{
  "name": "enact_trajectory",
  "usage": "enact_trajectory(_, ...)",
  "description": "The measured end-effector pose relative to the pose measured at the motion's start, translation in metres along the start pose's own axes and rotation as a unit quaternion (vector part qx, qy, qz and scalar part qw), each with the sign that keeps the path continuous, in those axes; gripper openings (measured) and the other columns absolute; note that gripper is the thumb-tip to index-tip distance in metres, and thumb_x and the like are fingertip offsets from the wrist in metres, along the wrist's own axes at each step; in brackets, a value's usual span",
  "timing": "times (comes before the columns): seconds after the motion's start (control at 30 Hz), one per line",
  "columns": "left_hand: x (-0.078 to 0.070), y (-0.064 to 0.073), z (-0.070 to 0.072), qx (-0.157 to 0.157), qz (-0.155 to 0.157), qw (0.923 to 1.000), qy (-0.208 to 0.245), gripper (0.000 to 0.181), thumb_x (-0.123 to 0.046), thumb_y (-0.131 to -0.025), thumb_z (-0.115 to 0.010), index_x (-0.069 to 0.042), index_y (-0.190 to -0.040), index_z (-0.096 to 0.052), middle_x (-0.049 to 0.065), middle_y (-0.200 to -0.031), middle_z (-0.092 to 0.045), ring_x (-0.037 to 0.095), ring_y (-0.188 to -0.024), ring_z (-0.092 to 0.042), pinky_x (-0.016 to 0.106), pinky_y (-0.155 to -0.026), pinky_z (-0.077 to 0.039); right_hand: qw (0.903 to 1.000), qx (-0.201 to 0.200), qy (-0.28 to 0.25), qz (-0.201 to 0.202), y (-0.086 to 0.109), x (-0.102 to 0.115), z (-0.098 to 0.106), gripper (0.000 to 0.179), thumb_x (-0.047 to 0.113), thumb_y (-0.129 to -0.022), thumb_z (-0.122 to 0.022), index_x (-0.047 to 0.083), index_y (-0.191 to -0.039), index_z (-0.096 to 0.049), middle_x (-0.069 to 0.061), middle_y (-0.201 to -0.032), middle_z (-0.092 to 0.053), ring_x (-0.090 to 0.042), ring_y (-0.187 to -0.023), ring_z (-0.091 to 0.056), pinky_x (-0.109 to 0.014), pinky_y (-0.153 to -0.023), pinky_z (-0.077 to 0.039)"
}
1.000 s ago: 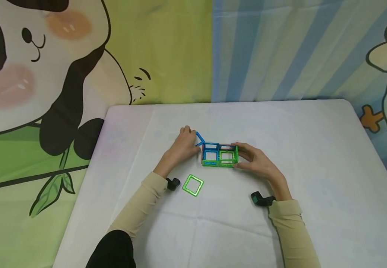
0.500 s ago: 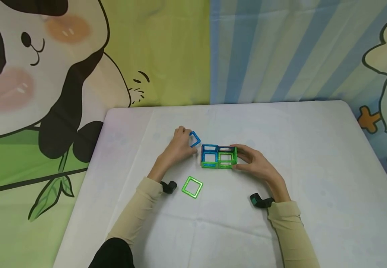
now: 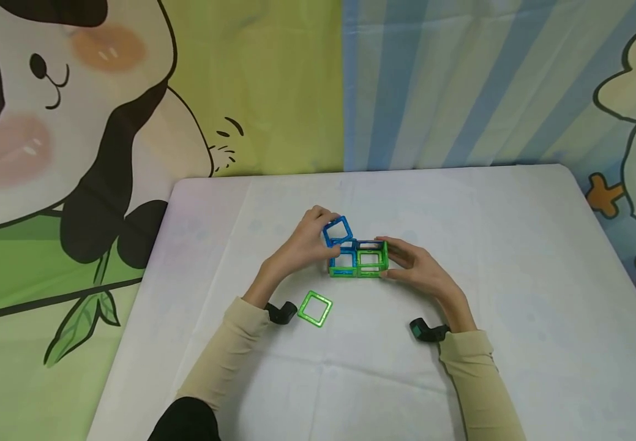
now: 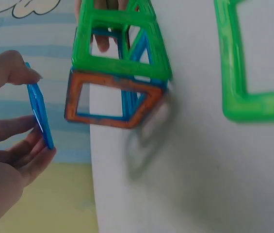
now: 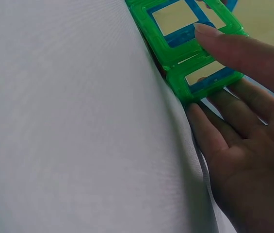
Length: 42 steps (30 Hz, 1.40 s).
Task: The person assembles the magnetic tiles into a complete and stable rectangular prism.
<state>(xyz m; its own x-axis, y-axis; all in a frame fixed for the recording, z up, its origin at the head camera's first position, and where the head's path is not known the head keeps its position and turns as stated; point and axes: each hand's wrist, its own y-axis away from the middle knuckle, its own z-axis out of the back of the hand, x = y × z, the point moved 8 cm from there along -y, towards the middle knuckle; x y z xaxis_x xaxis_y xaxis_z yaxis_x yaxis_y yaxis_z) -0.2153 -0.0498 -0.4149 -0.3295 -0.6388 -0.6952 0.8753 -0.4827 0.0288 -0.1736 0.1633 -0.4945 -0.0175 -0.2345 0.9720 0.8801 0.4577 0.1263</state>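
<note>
A blue square magnetic tile (image 3: 333,223) is pinched by my left hand (image 3: 303,245) between thumb and fingertips, raised at the back left of a boxy structure of magnetic tiles (image 3: 370,272). In the left wrist view this blue tile (image 4: 40,111) is seen edge-on, apart from the structure's orange end tile (image 4: 72,97). The structure has green and blue frames and sits on the table. My right hand (image 3: 425,266) holds its right end; in the right wrist view the thumb of that hand (image 5: 253,145) lies against a green-framed side.
A loose green square tile (image 3: 304,302) lies flat on the white-covered table (image 3: 378,367), in front of the structure and close to the left wrist's camera (image 3: 282,313). Cartoon-printed cloth (image 3: 273,92) hangs behind the table's back edge.
My left hand first drew the blue tile slightly left, then brought it right and over the structure's back left, turning it to face the head camera more. My right hand has stayed in place.
</note>
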Motion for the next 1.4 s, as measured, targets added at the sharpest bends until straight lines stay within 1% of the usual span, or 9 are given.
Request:
enact_trajectory(0.07, -0.008, 0.000, -0.004, 0.011, -0.016, 0.9998, 0.001, 0.066, -0.014, -0.086, -0.079, -0.002, -0.146, -0.054, 0.014, -0.138, -0.049, 0.029, -0.123, -0.046, 0.046, -0.100, -0.049, 1.0000, 0.000, 0.002, 0.005, 0.000, 0.000, 0.000, 0.076, 0.010, -0.091, -0.078, 0.015, -0.158, -0.041, -0.011, -0.163, -0.039, -0.036, -0.151, -0.037, -0.045, -0.118, -0.036)
enact_trajectory(0.23, -0.022, -0.003, -0.019, 0.046, -0.036, 0.9982, -0.007, 0.065, -0.015, -0.086, -0.079, -0.003, -0.145, -0.055, 0.012, -0.138, -0.049, 0.027, -0.125, -0.045, 0.044, -0.101, -0.051, 0.9999, 0.000, 0.000, 0.013, 0.001, 0.002, 0.000, 0.076, 0.008, -0.091, -0.078, 0.014, -0.158, -0.041, -0.009, -0.164, -0.039, -0.035, -0.151, -0.037, -0.043, -0.118, -0.036)
enact_trajectory(0.37, -0.029, -0.005, -0.030, 0.070, -0.049, 0.9963, -0.009, 0.062, -0.016, -0.087, -0.078, -0.003, -0.143, -0.057, 0.012, -0.137, -0.049, 0.028, -0.126, -0.044, 0.045, -0.103, -0.050, 0.9999, 0.001, -0.006, 0.013, 0.001, 0.002, 0.001, 0.075, 0.008, -0.092, -0.077, 0.014, -0.158, -0.041, -0.009, -0.164, -0.039, -0.034, -0.151, -0.037, -0.042, -0.118, -0.037)
enact_trajectory(0.5, -0.035, -0.007, -0.037, 0.083, -0.062, 0.9946, -0.009, 0.062, -0.014, -0.086, -0.080, -0.002, -0.143, -0.057, 0.013, -0.137, -0.049, 0.028, -0.126, -0.044, 0.044, -0.103, -0.050, 0.9999, 0.001, -0.007, 0.011, 0.001, 0.000, 0.001, 0.074, 0.010, -0.093, -0.077, 0.014, -0.157, -0.041, -0.010, -0.164, -0.038, -0.035, -0.150, -0.038, -0.043, -0.117, -0.038)
enact_trajectory(0.67, -0.041, -0.010, -0.046, 0.103, -0.083, 0.9911, -0.015, 0.065, -0.014, -0.086, -0.082, 0.000, -0.143, -0.056, 0.013, -0.137, -0.048, 0.028, -0.126, -0.043, 0.041, -0.103, -0.048, 1.0000, -0.001, -0.004, -0.002, 0.002, -0.003, 0.002, 0.076, 0.012, -0.093, -0.077, 0.012, -0.158, -0.038, -0.012, -0.165, -0.035, -0.035, -0.150, -0.038, -0.045, -0.116, -0.040)
enact_trajectory(0.9, -0.046, -0.013, -0.053, 0.109, -0.102, 0.9879, -0.042, 0.064, -0.017, -0.087, -0.082, -0.001, -0.143, -0.056, 0.012, -0.137, -0.047, 0.025, -0.122, -0.042, 0.037, -0.100, -0.049, 0.9997, -0.001, -0.017, -0.015, 0.002, -0.002, 0.002, 0.077, 0.013, -0.093, -0.077, 0.012, -0.159, -0.037, -0.012, -0.164, -0.036, -0.032, -0.150, -0.040, -0.042, -0.114, -0.043)
enact_trajectory(1.17, -0.048, -0.016, -0.056, 0.125, -0.104, 0.9846, -0.065, 0.063, -0.019, -0.089, -0.081, -0.002, -0.144, -0.056, 0.011, -0.135, -0.047, 0.024, -0.121, -0.042, 0.036, -0.101, -0.047, 0.9997, 0.006, -0.021, -0.006, 0.000, 0.000, 0.002, 0.076, 0.008, -0.093, -0.075, 0.011, -0.159, -0.037, -0.013, -0.165, -0.035, -0.034, -0.151, -0.037, -0.040, -0.114, -0.042)
enact_trajectory(1.4, -0.048, -0.017, -0.058, 0.136, -0.107, 0.9826, -0.067, 0.063, -0.020, -0.089, -0.081, -0.003, -0.144, -0.056, 0.011, -0.137, -0.047, 0.024, -0.121, -0.042, 0.036, -0.100, -0.048, 0.9995, 0.012, -0.027, 0.005, 0.001, -0.001, 0.001, 0.077, 0.006, -0.094, -0.074, 0.009, -0.160, -0.035, -0.015, -0.166, -0.033, -0.036, -0.152, -0.035, -0.043, -0.115, -0.040)
